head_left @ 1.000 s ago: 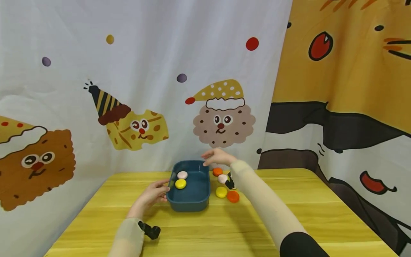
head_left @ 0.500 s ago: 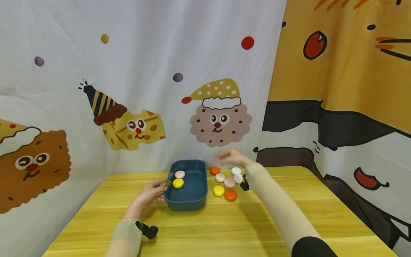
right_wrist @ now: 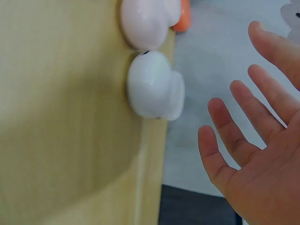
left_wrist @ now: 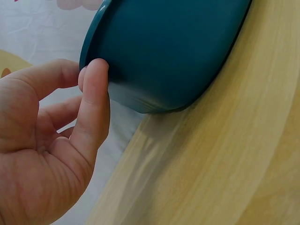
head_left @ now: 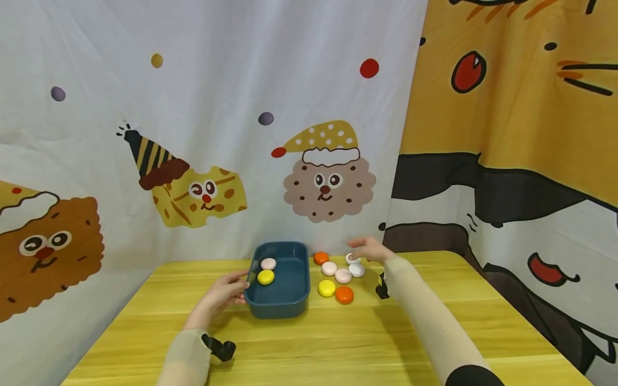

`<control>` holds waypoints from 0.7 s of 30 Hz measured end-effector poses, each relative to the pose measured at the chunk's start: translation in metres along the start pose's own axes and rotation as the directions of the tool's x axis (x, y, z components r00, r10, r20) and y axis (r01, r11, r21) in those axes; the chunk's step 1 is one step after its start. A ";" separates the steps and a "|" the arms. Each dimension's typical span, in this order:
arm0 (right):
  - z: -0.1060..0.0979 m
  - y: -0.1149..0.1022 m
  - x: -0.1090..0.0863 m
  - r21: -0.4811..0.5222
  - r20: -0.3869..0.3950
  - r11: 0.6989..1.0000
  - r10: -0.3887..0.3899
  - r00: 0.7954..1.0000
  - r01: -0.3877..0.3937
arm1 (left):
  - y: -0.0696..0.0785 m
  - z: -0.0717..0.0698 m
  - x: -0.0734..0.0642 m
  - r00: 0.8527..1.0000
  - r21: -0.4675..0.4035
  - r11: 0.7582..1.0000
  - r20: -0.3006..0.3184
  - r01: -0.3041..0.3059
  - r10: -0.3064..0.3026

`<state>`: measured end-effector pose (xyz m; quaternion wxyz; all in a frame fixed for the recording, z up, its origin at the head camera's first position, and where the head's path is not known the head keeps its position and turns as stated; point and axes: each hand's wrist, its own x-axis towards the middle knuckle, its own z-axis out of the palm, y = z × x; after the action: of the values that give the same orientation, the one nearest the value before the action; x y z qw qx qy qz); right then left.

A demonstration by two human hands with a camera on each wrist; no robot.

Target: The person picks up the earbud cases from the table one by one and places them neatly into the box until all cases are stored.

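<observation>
A dark blue plastic box (head_left: 277,310) stands on the table with a pale pink rounded disc (head_left: 268,264) and a yellow rounded disc (head_left: 265,277) in it. My left hand (head_left: 227,292) pinches its left rim; in the left wrist view the thumb (left_wrist: 95,93) presses against the outer wall. My right hand (head_left: 370,250) hovers above two white discs (head_left: 357,270), partly covering the rear one. The right wrist view shows its fingers (right_wrist: 229,126) spread and relaxed, apart from the white discs (right_wrist: 150,84) and holding nothing.
Right of the box lie two pale pink discs (head_left: 343,276), a yellow disc (head_left: 326,288), a front orange disc (head_left: 344,295) and a rear orange disc (head_left: 321,258). A printed curtain (head_left: 217,107) hangs behind the wooden table (head_left: 299,354).
My right hand has moved right, away from above the box's edge, then lowered over the white discs. The left hand keeps its hold on the rim. The head view has shifted slightly.
</observation>
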<state>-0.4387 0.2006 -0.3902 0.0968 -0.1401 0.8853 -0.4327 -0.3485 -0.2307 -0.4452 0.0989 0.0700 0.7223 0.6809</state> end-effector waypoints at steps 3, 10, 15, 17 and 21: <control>0.002 0.010 -0.002 -0.021 -0.006 1.000 0.021 1.000 -0.021 | -0.001 -0.001 0.001 1.000 -0.001 1.000 -0.013 0.007 -0.007; 0.006 0.028 -0.006 -0.034 -0.033 0.994 0.099 0.995 -0.100 | -0.002 -0.001 0.002 1.000 -0.005 1.000 -0.007 -0.006 0.006; 0.008 0.040 -0.005 -0.019 -0.034 0.996 0.088 0.996 -0.089 | -0.002 -0.002 0.002 1.000 -0.003 1.000 -0.001 -0.009 0.009; 0.009 0.043 -0.004 0.014 -0.033 0.997 0.071 0.997 -0.071 | -0.002 -0.002 0.002 1.000 -0.003 1.000 0.000 -0.006 0.006; 0.010 0.048 -0.003 0.031 -0.031 0.999 0.015 0.999 -0.014 | -0.002 -0.002 0.002 1.000 -0.008 1.000 0.006 -0.001 0.001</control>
<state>-0.4411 0.2217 -0.4341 0.0882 -0.1256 0.8809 -0.4476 -0.3504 -0.2322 -0.4467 0.1009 0.0723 0.7192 0.6836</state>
